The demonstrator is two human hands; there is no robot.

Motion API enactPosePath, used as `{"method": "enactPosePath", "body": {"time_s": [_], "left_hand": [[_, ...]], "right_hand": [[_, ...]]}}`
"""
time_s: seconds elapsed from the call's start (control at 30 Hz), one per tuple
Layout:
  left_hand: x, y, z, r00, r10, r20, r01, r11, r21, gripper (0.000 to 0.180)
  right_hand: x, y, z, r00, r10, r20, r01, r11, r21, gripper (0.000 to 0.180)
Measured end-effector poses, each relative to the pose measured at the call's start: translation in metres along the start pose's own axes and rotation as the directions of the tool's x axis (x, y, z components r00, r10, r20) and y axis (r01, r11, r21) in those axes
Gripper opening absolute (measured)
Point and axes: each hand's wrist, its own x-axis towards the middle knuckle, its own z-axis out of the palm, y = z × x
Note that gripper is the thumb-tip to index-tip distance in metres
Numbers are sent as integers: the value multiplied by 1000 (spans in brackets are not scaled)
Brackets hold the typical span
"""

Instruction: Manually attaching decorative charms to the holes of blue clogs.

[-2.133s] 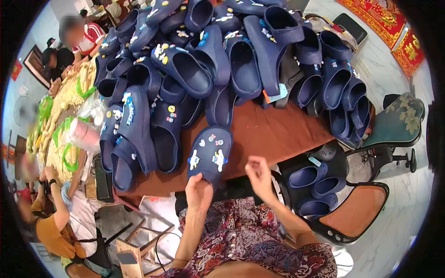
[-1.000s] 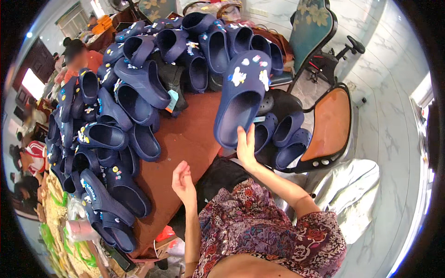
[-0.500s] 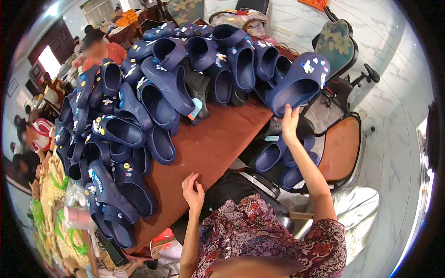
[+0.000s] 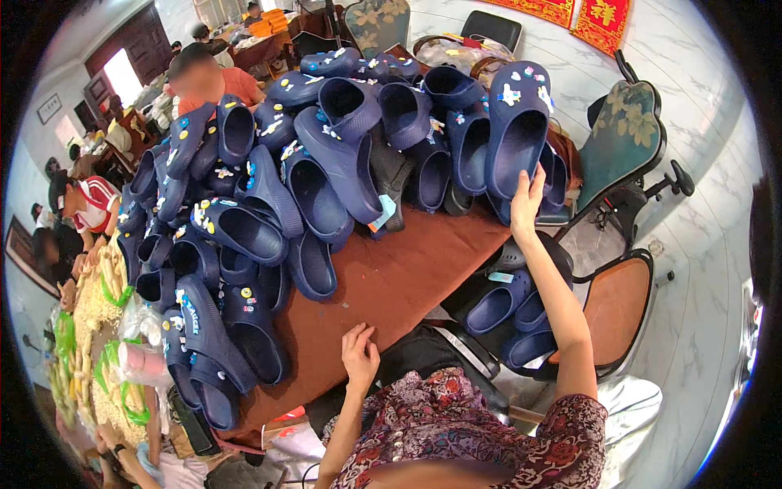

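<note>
Over the near edge of the brown cloth-covered table (image 4: 407, 265), the empty left hand (image 4: 360, 356) had loosely bent fingers. By the right corner, an orange-and-black mesh chair (image 4: 611, 306) held blue rubber clogs (image 4: 494, 306). The right hand (image 4: 528, 196) held the heel of a navy rubber clog with white charms (image 4: 521, 134). It had just come in from outside that corner, so now it was with the navy clog heap (image 4: 248, 232).

Held clog (image 4: 519, 122) partly hid clogs (image 4: 559, 181) behind it. Pile (image 4: 248, 232) covered desk's (image 4: 407, 261) far edge. Orange-shirted co-worker's face (image 4: 198, 81) was blurred. Banded forearm (image 4: 133, 467), lower left, got cut off by bottom edge.
</note>
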Motion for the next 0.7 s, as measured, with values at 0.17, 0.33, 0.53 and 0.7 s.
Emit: {"method": "enactPosePath", "body": {"time_s": [0.17, 0.33, 0.53, 0.7], "left_hand": [[1, -1, 0, 1000, 4, 16, -4, 1000, 8, 33], [0, -5, 0, 1000, 10, -5, -10, 1000, 13, 34], [2, -5, 1, 1000, 14, -26, -13, 1000, 11, 30], [2, -5, 0, 1000, 28, -13, -28, 999, 15, 32]], "right_hand": [[13, -5, 34, 997, -75, 14, 76, 994, -79, 38], [67, -6, 75, 994, 23, 102, -23, 1000, 1, 37], [135, -13, 138, 860, 460, 218, -489, 866, 101, 39], [158, -16, 178, 802, 554, 223, -579, 813, 63, 31]]}}
